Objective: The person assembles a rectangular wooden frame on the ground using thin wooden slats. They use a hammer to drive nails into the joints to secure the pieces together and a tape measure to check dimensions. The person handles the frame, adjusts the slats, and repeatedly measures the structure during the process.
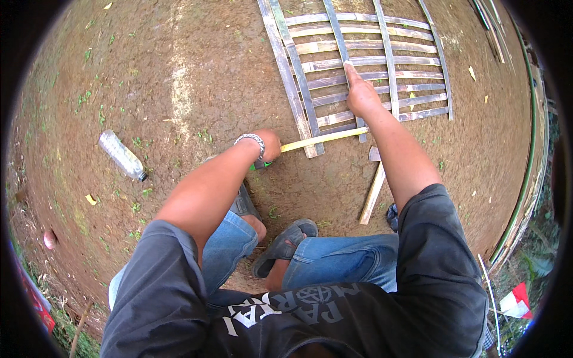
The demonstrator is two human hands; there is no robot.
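My left hand [268, 145], with a chain bracelet at the wrist, is closed round a tape measure [261, 164] whose green and black case shows beneath it. The yellow blade [325, 139] runs out to the right across the near end of a bamboo lattice [342, 64]; its far end lies close to my right forearm. My right hand [362, 95] is over the lattice, index finger stretched forward along a lengthwise slat and touching it. Its other fingers look bent and are partly hidden. Several crosswise strips lie under the long slats.
A hatchet [374, 188] with a wooden handle lies on the bare soil near my right knee. To the left is a clear plastic bottle [122, 155] on its side. Long thin poles [490, 28] lie at the far right, and a bamboo edge [525, 185] borders the ground.
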